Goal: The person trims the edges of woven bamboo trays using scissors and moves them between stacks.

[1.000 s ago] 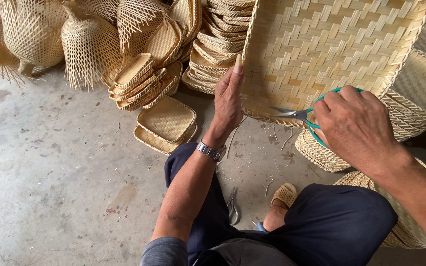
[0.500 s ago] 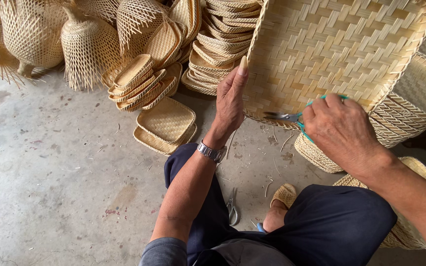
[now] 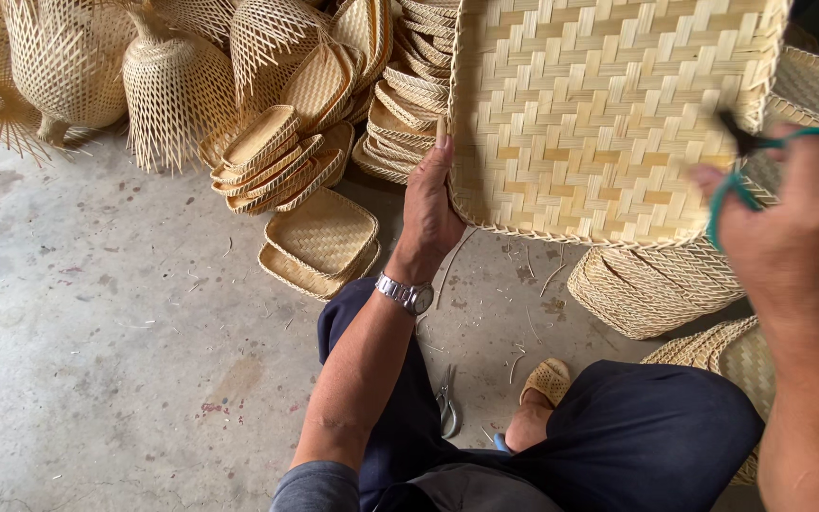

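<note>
A large flat woven bamboo tray stands tilted in front of me. My left hand grips its left edge, thumb along the rim; a metal watch sits on that wrist. My right hand, blurred and close to the camera at the right, holds green-handled scissors next to the tray's right edge. The scissor blades are mostly hidden by blur.
Small woven trays are piled on the concrete floor at left, with lattice bamboo baskets behind. Stacked woven baskets sit under the tray at right. Metal pliers lie by my knee, a sandalled foot nearby.
My right hand with the scissors has risen from the tray's lower edge up to its right side and come closer to the camera. My left hand still holds the left edge.
</note>
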